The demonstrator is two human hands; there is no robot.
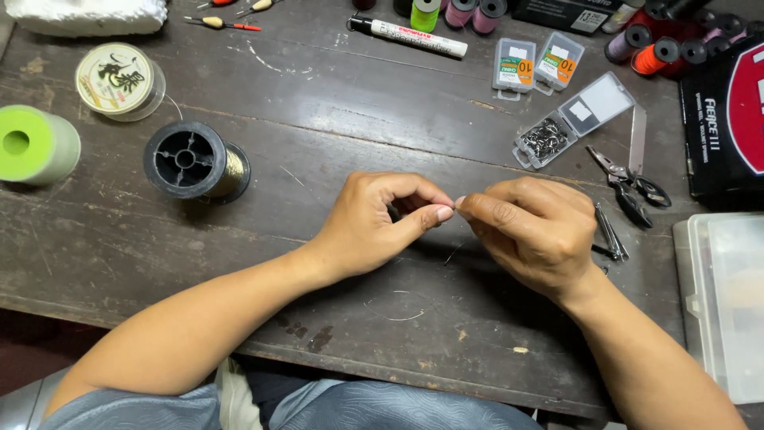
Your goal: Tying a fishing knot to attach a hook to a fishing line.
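The left hand and the right hand are meeting over the middle of the dark wooden table. Both are curling in tight, and the thumbs and first fingers are pinching together at one spot. Something very small is sitting in that pinch. It is too tiny to tell what it is. A thin line is lying on the table near the person, just under the hands, and it may be running up to the pinch, but that part is hard to see.

It looks like fine tying work. To do it well, the fingertips should be holding firm but not squeezing hard, so the small thing is not slipping or pricking. The wrists are resting low by the table, and that is helping the hands keep steady. Pulling slowly and evenly is better than tugging.

To the right and a little farther off, an open clear box of small metal hooks is lying. Small pliers are resting just right of the right hand, and a thin metal tool is lying close beside that hand. To the left, a black spool of gold thread is standing. Farther left are a green spool and a round reel of clear line. A white marker pen is lying at the far side.
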